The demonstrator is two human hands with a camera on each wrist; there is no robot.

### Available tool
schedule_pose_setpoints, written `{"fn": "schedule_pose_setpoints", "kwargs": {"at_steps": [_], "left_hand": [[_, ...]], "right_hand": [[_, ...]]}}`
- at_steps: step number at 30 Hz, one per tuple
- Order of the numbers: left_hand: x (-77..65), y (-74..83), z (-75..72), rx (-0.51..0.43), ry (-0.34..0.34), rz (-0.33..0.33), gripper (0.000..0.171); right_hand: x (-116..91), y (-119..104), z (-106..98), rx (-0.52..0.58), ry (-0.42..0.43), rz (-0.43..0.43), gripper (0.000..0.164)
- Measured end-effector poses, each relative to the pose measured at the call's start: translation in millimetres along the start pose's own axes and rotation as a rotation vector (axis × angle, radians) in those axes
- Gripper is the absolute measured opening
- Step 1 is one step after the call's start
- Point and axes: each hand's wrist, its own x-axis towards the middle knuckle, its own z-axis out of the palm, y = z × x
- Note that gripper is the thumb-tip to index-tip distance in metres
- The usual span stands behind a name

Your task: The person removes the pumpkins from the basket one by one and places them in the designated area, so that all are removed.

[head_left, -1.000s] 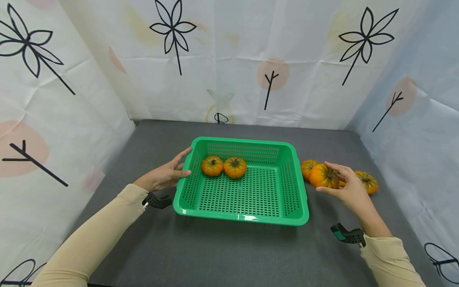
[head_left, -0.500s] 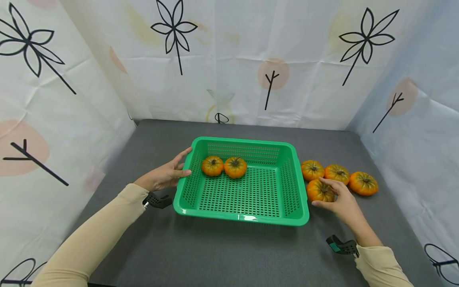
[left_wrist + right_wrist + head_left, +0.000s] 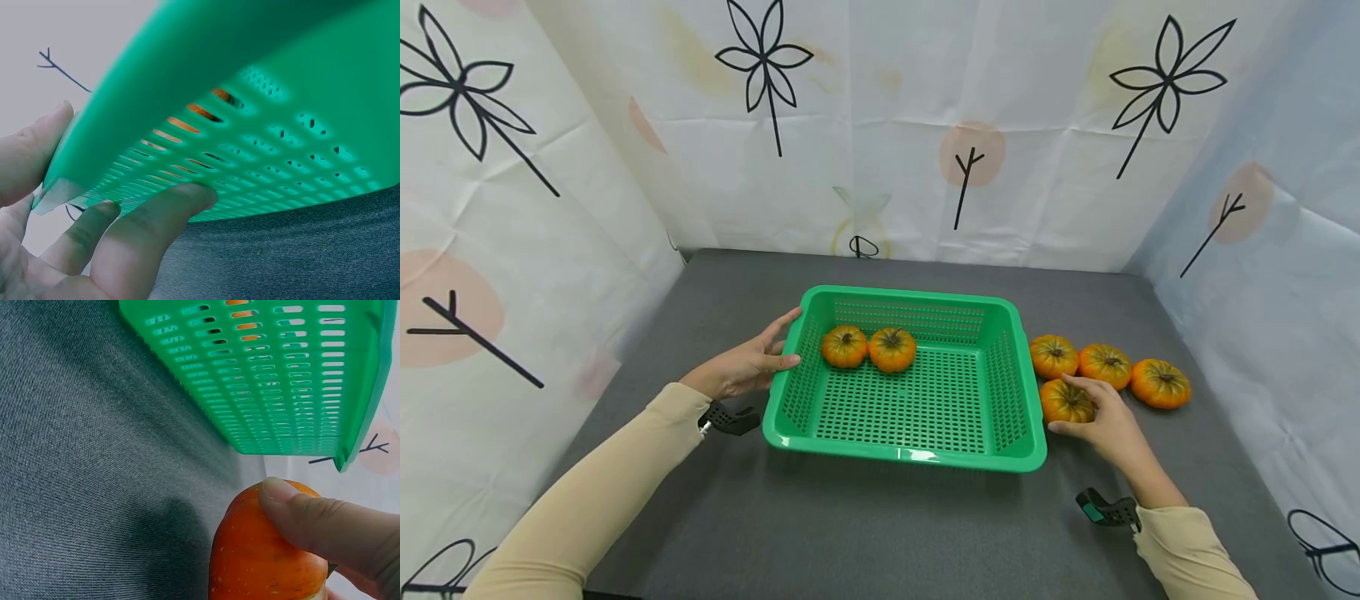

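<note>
Fingers (image 3: 1088, 385) and thumb of the right hand (image 3: 1108, 422) curl round a squat orange pumpkin (image 3: 1063, 403), parted only to its width. From my remote seat, I see it just right of the green basket (image 3: 850, 448), with the wall between it and the inside; being round, it shows no clear long axis. The left hand (image 3: 739, 367), farther off, pinches the basket's opposite rim.

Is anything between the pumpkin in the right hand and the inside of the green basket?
Yes: the basket's right wall, rim included, stands between the interior and the pumpkin that the right hand grips. Nothing else visible does.
</note>
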Motion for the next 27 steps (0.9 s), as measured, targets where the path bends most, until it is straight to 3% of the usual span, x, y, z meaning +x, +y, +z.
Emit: {"fn": "schedule_pose_setpoints", "kwargs": {"at_steps": [27], "left_hand": [[0.9,-1.7,-1.2,0.021,0.000,0.004,0.093]], "right_hand": [[2.9,6.9,5.5,-0.009,-0.016,0.000,0.080]]}}
